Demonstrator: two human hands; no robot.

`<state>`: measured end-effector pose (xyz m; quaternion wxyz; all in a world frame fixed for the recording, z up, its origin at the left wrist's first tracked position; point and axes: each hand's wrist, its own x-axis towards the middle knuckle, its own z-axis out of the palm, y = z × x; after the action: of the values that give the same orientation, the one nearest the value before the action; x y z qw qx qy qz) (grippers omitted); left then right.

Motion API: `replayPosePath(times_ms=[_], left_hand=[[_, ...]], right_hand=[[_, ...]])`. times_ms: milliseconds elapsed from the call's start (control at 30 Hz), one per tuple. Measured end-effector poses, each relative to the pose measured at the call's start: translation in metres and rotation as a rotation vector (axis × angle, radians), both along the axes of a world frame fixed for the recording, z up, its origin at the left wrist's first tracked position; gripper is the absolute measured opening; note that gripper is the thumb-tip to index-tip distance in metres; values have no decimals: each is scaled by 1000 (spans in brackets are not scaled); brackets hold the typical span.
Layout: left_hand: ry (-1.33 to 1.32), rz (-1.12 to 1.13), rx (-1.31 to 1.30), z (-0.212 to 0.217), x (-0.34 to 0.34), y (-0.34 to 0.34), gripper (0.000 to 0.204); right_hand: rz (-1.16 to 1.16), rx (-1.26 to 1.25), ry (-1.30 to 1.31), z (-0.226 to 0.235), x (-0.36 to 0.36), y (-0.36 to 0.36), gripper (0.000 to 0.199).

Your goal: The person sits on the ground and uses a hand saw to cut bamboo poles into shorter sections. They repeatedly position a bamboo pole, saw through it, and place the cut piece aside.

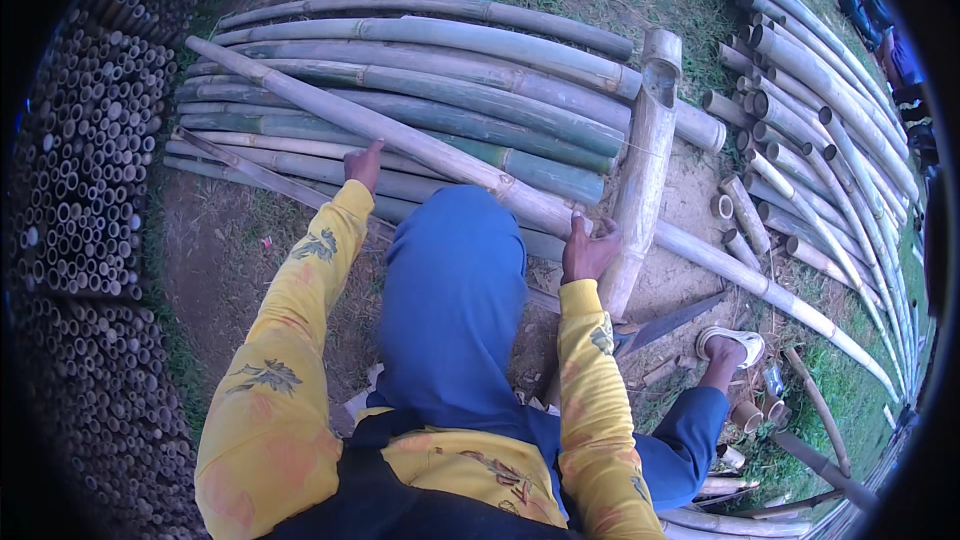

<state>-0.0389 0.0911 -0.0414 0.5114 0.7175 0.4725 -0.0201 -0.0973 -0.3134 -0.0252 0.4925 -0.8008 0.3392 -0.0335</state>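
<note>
A long pale bamboo pole [420, 146] slants from far left to near right, over a row of other poles. At its near edge my left hand [364, 165] is closed on it with the thumb up, its other fingers mostly hidden. Further along, beside my right knee, my right hand [590, 252] grips the same pole, thumb on top. Right of that hand, an upright-looking thick bamboo piece [645, 155] with a notch cut near its top touches or crosses the pole; which, I cannot tell. A saw blade [680, 322] lies below my right hand.
Several grey-green bamboo poles [480, 90] lie side by side ahead. Stacked bamboo [95, 160] walls the left, cut ends facing me. More poles [840, 120] are piled at right. Short offcuts [745, 415] lie near my shoe [735, 345]. A split strip [250, 168] lies at left.
</note>
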Motion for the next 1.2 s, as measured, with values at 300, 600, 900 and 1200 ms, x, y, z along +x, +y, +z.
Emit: replayPosePath(times_ms=[300, 600, 900, 1200], left_hand=[[-204, 314, -169, -55, 33, -36, 72], [-475, 170, -426, 17, 92, -64, 69], [-593, -220, -486, 47, 198, -56, 74], [-521, -450, 152, 41, 109, 8, 69]], right_hand=[[166, 346, -8, -22, 1, -37, 31], [221, 101, -367, 34, 27, -62, 26], [242, 100, -320, 128, 233, -75, 38], [520, 284, -30, 100, 272, -84, 53]])
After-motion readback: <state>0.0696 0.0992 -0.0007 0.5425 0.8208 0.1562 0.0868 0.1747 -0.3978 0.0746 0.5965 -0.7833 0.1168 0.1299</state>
